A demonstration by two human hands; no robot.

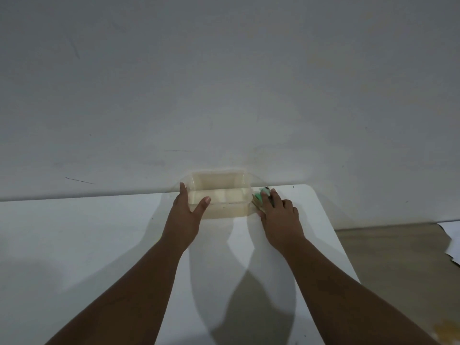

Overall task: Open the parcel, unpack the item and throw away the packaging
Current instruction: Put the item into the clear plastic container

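Presently the clear plastic container [219, 192], long axis running left to right at the tabletop's [99, 232] far edge, is braced at its left end by the spread left hand [185, 210], while just right of it a green item [261, 195] is covered by the right hand [278, 212], whose grip cannot be told.

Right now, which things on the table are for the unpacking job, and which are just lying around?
For the job:
- clear plastic box, left hand against its left side
- small green thing under the right hand; what it is, I cannot tell

Just lying about:
- torn white paper on the floor at right
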